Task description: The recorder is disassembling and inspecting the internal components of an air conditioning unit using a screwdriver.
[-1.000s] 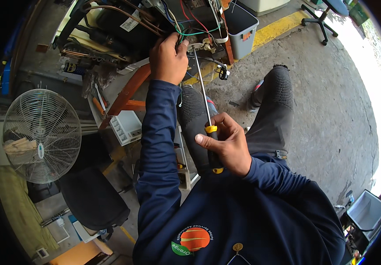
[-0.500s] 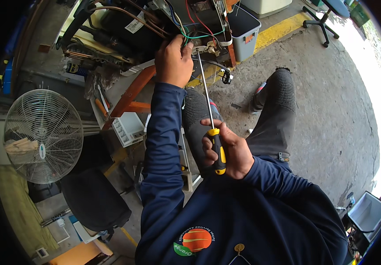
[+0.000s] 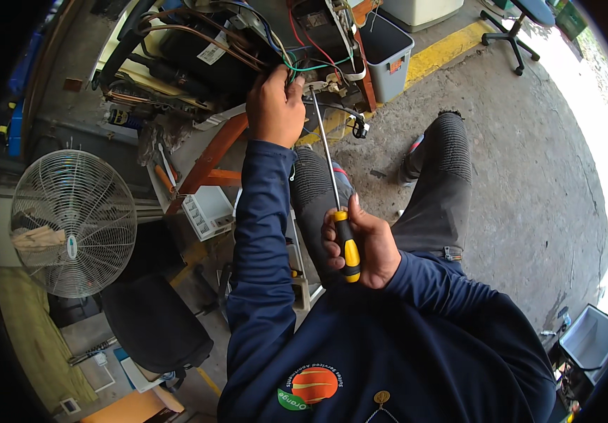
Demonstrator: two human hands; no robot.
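Observation:
My right hand grips the black and yellow handle of a long screwdriver, thumb lying along the handle's top. Its shaft points up and away to the lower edge of an opened machine with a black compressor body and copper pipes. The tip meets the frame beside a white bracket; which screw it sits on is too small to tell. My left hand is closed at that same edge, just left of the tip, among green and other coloured wires. What its fingertips pinch is hidden.
Orange-brown stand legs hold the machine. A grey bin stands behind at the right, near a wheeled chair base. Left are a round fan, a black chair and orange-handled pliers. A black cable hangs below the machine.
The screwdriver handle has turned in my right hand, and its fingers have shifted down from the collar around the grip. The tip and my left hand stay at the same spot.

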